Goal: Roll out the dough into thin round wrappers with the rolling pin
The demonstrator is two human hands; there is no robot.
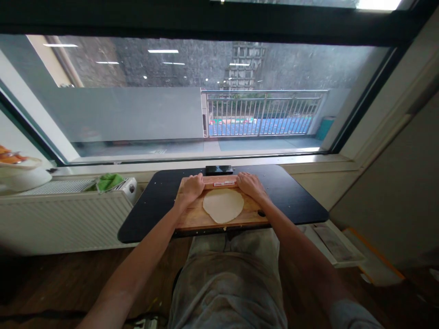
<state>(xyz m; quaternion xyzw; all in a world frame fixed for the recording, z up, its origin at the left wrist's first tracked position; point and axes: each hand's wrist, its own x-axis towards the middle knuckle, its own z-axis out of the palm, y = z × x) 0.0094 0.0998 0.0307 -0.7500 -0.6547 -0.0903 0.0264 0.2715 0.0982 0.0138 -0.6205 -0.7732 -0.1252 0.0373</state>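
Observation:
A flat, roughly round sheet of pale dough [223, 205] lies on a wooden board [192, 218]. Just beyond its far edge is a wooden rolling pin [224, 183] with a red and white label, lying crosswise. My left hand [192, 186] is closed round the pin's left end, and my right hand [251, 185] is closed round its right end. Both hands are over the far part of the board, beyond the middle of the dough.
The board rests on a black table [291, 201] below a window. A dark flat object [218, 170] lies at the table's back edge. To the left, a green cloth [109, 182] sits on a white radiator [68, 219], near a white pot [24, 173].

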